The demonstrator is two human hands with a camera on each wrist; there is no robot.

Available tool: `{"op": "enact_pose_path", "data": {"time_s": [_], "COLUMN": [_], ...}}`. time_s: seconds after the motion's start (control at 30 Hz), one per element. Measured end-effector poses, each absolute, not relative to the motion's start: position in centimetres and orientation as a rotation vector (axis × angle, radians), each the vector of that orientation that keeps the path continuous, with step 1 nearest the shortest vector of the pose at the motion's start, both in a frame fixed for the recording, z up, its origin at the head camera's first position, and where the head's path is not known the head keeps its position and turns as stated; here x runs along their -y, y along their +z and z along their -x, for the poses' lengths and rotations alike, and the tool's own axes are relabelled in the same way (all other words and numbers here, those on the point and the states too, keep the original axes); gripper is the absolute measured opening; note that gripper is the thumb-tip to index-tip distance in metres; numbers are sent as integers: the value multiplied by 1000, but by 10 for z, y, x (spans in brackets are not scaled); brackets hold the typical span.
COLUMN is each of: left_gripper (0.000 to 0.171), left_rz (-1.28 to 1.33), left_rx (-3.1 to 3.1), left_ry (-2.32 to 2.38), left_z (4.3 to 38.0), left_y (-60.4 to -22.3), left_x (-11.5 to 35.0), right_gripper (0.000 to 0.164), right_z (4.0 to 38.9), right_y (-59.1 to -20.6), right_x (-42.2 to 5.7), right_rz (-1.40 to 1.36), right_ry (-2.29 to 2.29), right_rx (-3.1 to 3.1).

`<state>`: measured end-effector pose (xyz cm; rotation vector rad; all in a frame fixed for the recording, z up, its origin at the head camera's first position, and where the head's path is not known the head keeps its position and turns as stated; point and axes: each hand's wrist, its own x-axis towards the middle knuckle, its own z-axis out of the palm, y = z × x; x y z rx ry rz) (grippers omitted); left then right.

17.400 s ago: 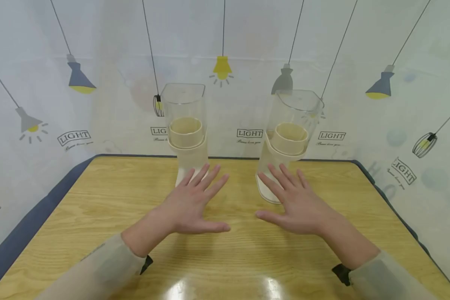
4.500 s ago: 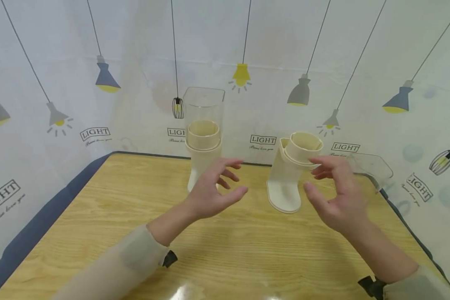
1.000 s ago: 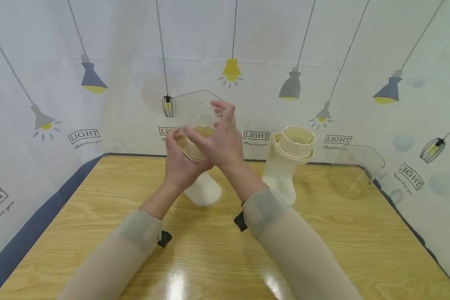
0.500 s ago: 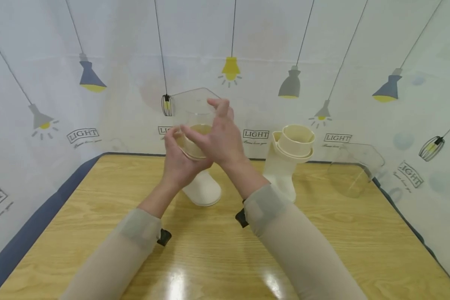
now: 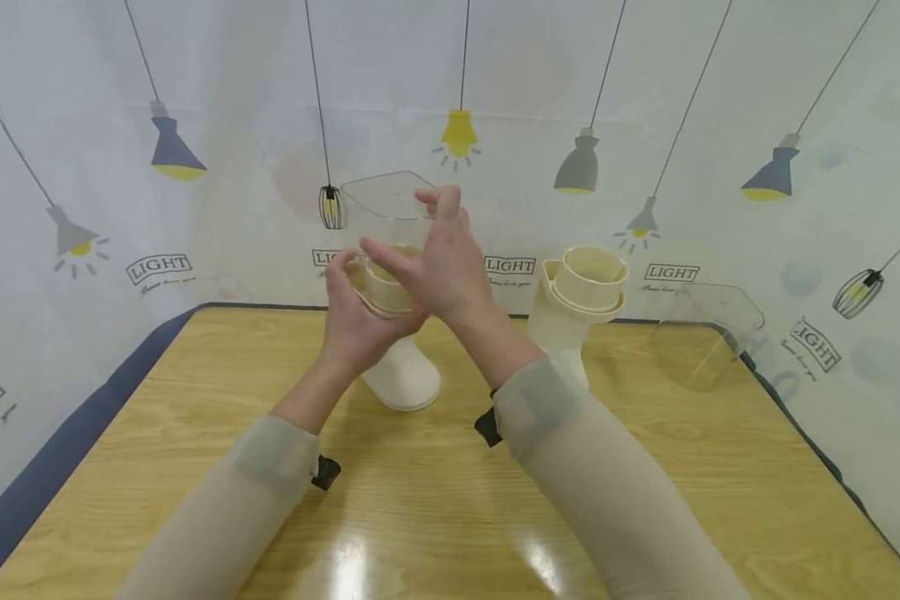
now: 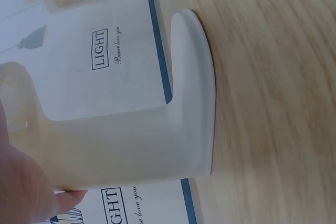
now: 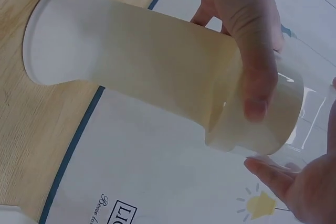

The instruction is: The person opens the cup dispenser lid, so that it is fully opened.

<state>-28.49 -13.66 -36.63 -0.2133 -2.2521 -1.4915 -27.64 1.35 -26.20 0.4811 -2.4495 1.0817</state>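
**Both hands on the stand and its cover**

You have the nearer work split between two hands. Your left hand (image 5: 356, 321) grips the stand (image 5: 405, 375) just under its ring (image 5: 385, 292); the right-wrist view shows that thumb laid along the front of the stand's top. Your right hand (image 5: 450, 267) holds the clear cover (image 5: 386, 204) above the stand, its thumb crossing in front and its fingers bent round the right side. Neither hand is free.

The stand is upright, its foot (image 6: 194, 93) on the bench (image 5: 420, 517). The cover rises round and above the ring. Your hands hide its lower edge, so you cannot tell from here whether it sits fully down or is partly raised.

To the right of the stand, apart from it, is a second stand (image 5: 562, 321) with its ring bare. Farther right of the stand, past the second one, a loose cover (image 5: 701, 333) rests on the bench. Behind the stand hangs the printed backdrop (image 5: 525, 83).

The step in hand looks like handling the cover where it meets the stand. As a judgement, the next move calls for the left hand to brace the stand while the right works the cover straight along the ring's axis; a sideways pull could bind it or tip the stand.
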Motion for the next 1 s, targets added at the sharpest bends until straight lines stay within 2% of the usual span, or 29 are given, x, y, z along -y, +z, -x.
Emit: {"op": "enact_pose_path", "data": {"time_s": [0.83, 1.0], "left_gripper": [126, 126], "left_rz": [252, 274], "left_rx": [2284, 2278], "left_ry": [-1479, -1471], "left_z": [286, 287], "left_y": [-366, -366], "left_x": [140, 139], "right_gripper": [91, 86], "right_z": [270, 270], "right_y": [-258, -255], "right_x": [-19, -24], "right_rz": [-526, -483], "right_ry": [1003, 1091], "right_rx": [2502, 2474]}}
